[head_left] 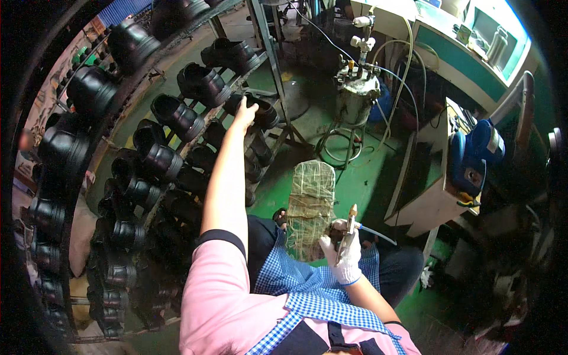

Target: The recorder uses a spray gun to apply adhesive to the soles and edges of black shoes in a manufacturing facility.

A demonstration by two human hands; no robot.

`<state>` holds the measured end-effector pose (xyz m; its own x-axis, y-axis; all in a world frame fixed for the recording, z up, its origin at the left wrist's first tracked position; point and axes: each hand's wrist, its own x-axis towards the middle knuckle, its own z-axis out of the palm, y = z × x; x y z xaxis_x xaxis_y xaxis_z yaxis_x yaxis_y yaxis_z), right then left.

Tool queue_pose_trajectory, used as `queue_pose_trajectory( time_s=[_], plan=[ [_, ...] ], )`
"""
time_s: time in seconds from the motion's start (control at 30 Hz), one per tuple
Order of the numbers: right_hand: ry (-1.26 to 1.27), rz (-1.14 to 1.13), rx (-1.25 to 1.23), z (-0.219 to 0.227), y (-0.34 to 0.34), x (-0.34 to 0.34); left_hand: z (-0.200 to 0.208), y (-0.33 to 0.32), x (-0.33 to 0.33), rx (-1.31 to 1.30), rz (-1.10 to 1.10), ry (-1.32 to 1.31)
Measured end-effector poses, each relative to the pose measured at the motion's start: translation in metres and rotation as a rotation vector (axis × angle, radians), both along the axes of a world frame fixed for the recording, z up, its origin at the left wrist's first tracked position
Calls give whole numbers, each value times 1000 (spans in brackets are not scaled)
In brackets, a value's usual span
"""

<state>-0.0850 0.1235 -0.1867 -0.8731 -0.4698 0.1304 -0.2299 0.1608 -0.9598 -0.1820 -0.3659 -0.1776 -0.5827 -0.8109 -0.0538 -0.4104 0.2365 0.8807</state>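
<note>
My left arm stretches out to the rack at the left, and my bare left hand [244, 113] grips the near edge of a black shoe [266, 112] on an upper row. Part of that shoe is hidden behind the fingers. My right hand [345, 260], in a white glove, is closed around a spray gun [350, 228] held nozzle-up above my lap. A pale blue hose [378, 235] runs off to the gun's right. Beside the gun, in front of my knees, lies a long board [312, 189] with rounded end, wrapped in yellowish tape.
Rows of black shoes [157, 154] fill a metal rack [266, 56] close on my left. Ahead stands a metal pressure tank [358, 97] with hoses. At right, a white table [423, 195] carries a blue machine [476, 154]. The floor [272, 192] is green.
</note>
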Motion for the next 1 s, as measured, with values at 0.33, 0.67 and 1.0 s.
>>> queue_pose_trajectory(
  time_s=[0.33,0.67,1.0],
  plan=[
    [68,67,83,-1,-2,5,10,51,105,-830,68,-1000],
    [-101,169,-34,0,-2,0,74,125,167,-449,-211,16],
    [-38,131,2,9,-1,-1,145,304,217,-795,-866,281]
  ],
)
